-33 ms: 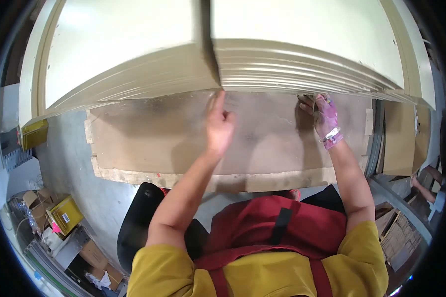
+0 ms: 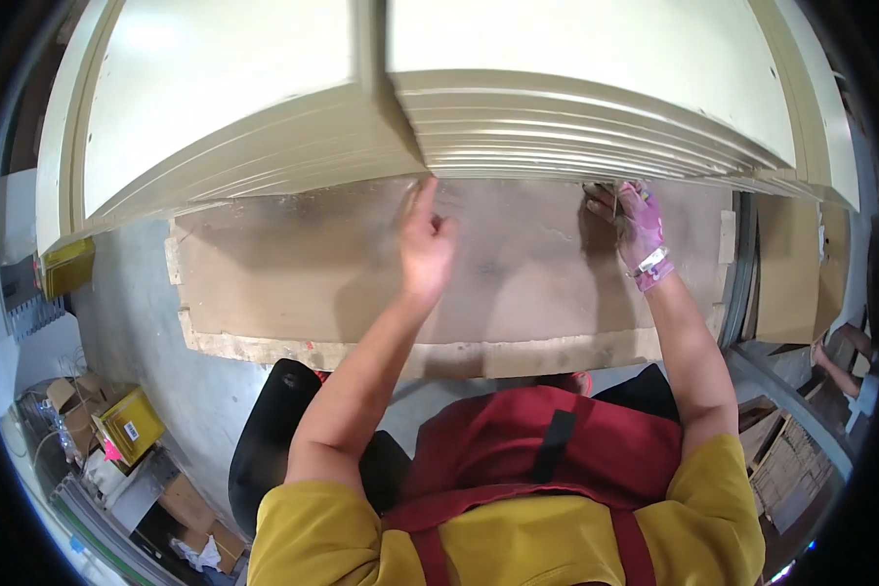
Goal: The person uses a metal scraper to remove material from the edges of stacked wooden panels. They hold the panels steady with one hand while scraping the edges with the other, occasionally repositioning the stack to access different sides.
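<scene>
Two upright stacks of white panels with cream edges stand before me, a left stack [image 2: 254, 137] and a right stack [image 2: 596, 107], with a dark gap between them. My bare left hand [image 2: 427, 249] points forward, its index fingertip against the lower inner corner of the left stack at the gap. The thumb sticks out; the other fingers are partly hidden. A purple, stained glove covers much of my right hand [image 2: 641, 232], which rests at the lower edge of the right stack with fingers spread. Nothing clearly shows in either hand.
Beneath the panels lies a brown board [image 2: 498, 283] with a pale, worn rim. Cardboard [image 2: 789, 269] and a metal frame [image 2: 742, 264] stand at the right. Yellow boxes [image 2: 129, 425] and cartons [image 2: 188, 503] sit on the left. Another person's arm [image 2: 835, 371] shows at the far right.
The left stack's inner edge has shifted left, most at its top, and the gap has shifted with it. My left hand has moved slightly left. My right hand has barely moved.
</scene>
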`<state>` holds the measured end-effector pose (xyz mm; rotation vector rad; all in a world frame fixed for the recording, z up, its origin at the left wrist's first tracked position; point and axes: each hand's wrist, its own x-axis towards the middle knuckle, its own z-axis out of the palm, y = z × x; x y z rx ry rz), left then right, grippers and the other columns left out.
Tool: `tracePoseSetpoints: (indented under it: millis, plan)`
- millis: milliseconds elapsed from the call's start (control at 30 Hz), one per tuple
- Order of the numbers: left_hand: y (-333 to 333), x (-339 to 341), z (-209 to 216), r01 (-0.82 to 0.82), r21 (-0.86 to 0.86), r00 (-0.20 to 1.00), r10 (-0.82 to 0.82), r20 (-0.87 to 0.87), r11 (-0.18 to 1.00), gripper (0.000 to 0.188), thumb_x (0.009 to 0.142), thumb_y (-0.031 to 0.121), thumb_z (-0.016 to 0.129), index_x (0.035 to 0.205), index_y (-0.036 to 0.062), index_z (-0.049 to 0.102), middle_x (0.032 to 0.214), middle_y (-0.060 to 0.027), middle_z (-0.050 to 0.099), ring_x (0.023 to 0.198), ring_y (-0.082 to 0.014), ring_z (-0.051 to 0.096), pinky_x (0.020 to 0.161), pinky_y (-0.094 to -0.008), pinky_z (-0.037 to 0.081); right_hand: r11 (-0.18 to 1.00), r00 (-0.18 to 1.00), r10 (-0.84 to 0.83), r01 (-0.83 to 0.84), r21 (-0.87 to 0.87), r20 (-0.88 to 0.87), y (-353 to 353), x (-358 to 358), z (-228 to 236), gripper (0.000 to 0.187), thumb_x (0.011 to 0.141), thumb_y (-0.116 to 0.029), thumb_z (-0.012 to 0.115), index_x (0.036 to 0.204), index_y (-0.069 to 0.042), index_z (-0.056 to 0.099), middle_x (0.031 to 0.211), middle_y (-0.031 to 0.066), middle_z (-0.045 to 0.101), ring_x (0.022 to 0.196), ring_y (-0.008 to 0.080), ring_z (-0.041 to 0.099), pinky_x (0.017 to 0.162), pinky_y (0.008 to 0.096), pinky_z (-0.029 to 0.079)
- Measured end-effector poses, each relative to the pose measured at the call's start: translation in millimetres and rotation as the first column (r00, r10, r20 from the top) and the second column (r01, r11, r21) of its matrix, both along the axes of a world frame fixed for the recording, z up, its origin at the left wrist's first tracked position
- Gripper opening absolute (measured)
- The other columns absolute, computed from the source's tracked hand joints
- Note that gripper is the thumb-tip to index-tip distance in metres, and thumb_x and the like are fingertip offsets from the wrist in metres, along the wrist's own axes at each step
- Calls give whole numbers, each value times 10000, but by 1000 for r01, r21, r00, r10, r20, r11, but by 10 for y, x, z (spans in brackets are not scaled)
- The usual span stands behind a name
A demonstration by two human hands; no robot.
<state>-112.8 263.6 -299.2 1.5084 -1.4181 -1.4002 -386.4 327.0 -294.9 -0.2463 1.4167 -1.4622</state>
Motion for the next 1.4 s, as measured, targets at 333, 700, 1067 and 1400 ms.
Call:
tracePoseSetpoints:
  millis: [333, 700, 1067, 1400]
  plan:
    - [15, 13, 111, 49, 204, 994, -29, -102, 978, 574, 773, -66, 487, 1342, 0, 448, 1304, -109, 482, 649, -67, 442, 580, -217, 417, 999, 998, 43, -44, -14, -47, 103, -174, -106, 135, 929, -129, 480, 1040, -53, 493, 971, 89, 600, 883, 250, 642, 773, 366, 562]
    - [-94, 10, 118, 250, 135, 968, -250, -21, 959, 490, 802, 13, 526, 1291, -3, 491, 1208, -151, 564, 766, -147, 574, 655, -265, 466, 995, 993, -71, 78, 67, -94, 82, -202, -81, 196, 944, -105, 456, 1126, -34, 481, 964, 72, 607, 864, 207, 641, 738, 340, 569]
    - [-596, -80, -58, 712, -206, 502, -281, 818, 672, 358, 769, 340, 721, 948, 49, 617, 817, -146, 638, 680, -362, 589, 606, -443, 472, 992, 991, -128, 127, 21, 47, 110, -217, -324, 528, 928, -168, 530, 1376, -13, 297, 1073, 68, 596, 895, 182, 617, 740, 337, 542]
    - [-522, -94, -175, 639, -380, 659, -222, 718, 669, 316, 812, 299, 672, 992, 46, 614, 909, -167, 633, 778, -389, 598, 659, -451, 497, 991, 992, -127, 126, 31, 3, 91, -183, -333, 514, 935, -196, 517, 1372, -18, 314, 993, 55, 614, 840, 171, 636, 707, 315, 535]
